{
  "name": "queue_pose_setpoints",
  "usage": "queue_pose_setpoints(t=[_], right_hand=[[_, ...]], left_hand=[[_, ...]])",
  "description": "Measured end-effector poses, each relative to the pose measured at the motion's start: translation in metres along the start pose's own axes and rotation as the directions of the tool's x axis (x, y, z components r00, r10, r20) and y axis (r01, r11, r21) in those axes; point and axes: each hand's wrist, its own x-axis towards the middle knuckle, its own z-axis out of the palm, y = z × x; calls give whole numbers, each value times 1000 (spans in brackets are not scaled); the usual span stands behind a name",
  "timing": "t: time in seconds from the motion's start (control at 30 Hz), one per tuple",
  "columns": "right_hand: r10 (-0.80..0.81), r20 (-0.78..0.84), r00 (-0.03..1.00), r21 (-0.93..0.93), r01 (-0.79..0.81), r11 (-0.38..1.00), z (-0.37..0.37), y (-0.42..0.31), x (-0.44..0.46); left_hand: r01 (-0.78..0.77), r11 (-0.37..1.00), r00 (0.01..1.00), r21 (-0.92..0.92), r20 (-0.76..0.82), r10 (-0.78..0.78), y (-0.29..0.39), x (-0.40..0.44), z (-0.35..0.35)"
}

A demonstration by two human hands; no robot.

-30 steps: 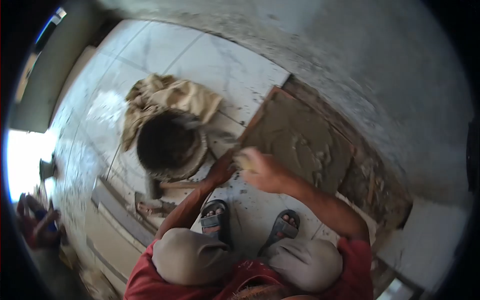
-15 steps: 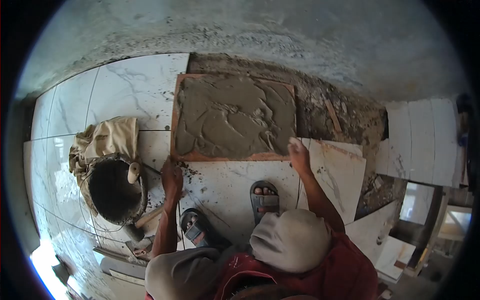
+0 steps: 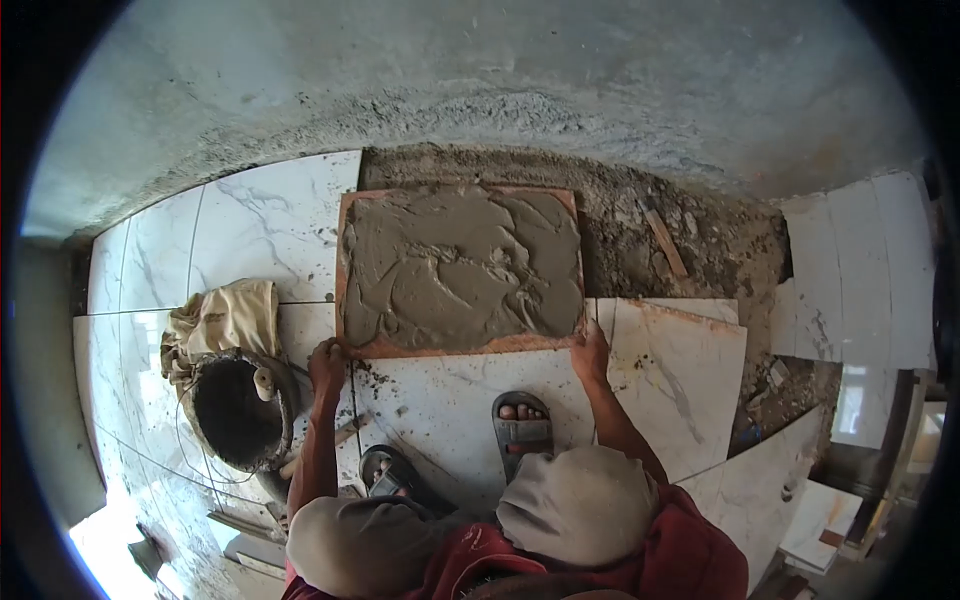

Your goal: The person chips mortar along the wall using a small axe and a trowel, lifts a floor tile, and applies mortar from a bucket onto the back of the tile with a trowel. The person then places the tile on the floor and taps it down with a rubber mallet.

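Note:
A rectangular tile [image 3: 460, 347] with reddish-brown edges lies in front of the feet, its top spread with wet grey mortar [image 3: 420, 260]. My left hand [image 3: 327, 366] has its fingers closed on the tile's near left corner. At the near right corner, my right hand [image 3: 590, 352] grips the edge, fingers partly hidden. To the left stands a round black bucket [image 3: 240, 410], with the pale handle [image 3: 264, 384] of a tool at its rim. A beige cloth [image 3: 228, 315] is draped beside the bucket.
White marbled floor tiles [image 3: 250, 235] lie at the left. Rough bare ground [image 3: 700, 235] runs along the grey wall [image 3: 480, 60], with a wood strip [image 3: 663, 242] on it. Loose tiles [image 3: 675, 385] lie at the right. Two sandalled feet [image 3: 522, 425] rest on the floor.
The view has turned and levelled. My right hand has moved away from near my left hand to the tile's right corner and closed there. The yellowish thing once near my right hand is no longer seen there.

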Motion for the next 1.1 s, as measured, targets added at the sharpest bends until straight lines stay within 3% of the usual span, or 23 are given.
queue_pose_setpoints(t=[0.03,0.1,0.2,0.23,0.3,0.33,0.43,0.5,0.53,0.6,0.67,0.73,0.77,0.83,0.87,0.93,0.97,1.03,1.07,1.1], right_hand=[[-59,-9,998,-142,57,988,1,12,10],[-25,8,1000,-97,26,995,-7,9,12],[25,-87,996,-43,-29,999,-4,12,17],[3,-80,997,-29,-5,1000,-2,7,16],[122,-176,977,219,-82,972,-4,2,12],[102,-173,980,226,-61,972,-1,16,21],[169,-130,977,158,-148,976,9,54,54],[108,-67,992,390,-73,918,7,55,57],[99,-64,993,391,-66,918,-1,46,56],[137,152,979,430,-190,883,-30,28,46],[172,90,981,492,-195,849,-48,-9,30],[30,-115,993,662,54,748,-64,-31,24],[49,-116,992,655,40,755,-75,-34,26],[-95,-72,993,703,118,701,-95,-45,42],[-91,-75,993,702,117,702,-103,-55,47],[-179,-27,983,920,95,380,-114,-70,50],[-174,-26,984,921,91,378,-115,-76,53],[-440,-188,878,936,295,190,-116,-91,59],[-436,-184,881,938,289,189,-113,-101,64],[-388,-283,877,860,411,302,-108,-114,69]], left_hand=[[19,1000,1000,-21,5,-19,9,-1,-1],[20,991,1000,-136,-4,-21,22,-7,-4],[84,967,996,-239,27,-80,-46,24,21],[74,968,997,-239,-1,-76,-36,22,12],[129,971,991,-200,-14,-135,-12,13,9],[121,971,991,-207,-37,-132,-6,10,6],[130,974,991,-187,-10,-134,8,6,-2],[195,949,981,-246,42,-191,15,7,-9],[266,917,964,-297,107,-244,17,7,-13],[201,900,979,-387,100,-175,19,4,-21],[140,873,989,-467,100,-105,29,0,-28],[46,811,994,-583,-52,-94,61,-6,-45],[33,802,997,-596,-35,-67,79,-10,-58],[31,748,999,-663,-7,-47,116,-7,-81],[44,706,998,-707,6,-56,130,-2,-90],[93,671,996,-736,78,-53,156,12,-111],[136,630,989,-764,141,-43,168,21,-119],[171,631,979,-757,201,-24,187,41,-135],[204,632,966,-748,260,-4,194,55,-140],[211,629,960,-748,281,12,194,72,-144]])
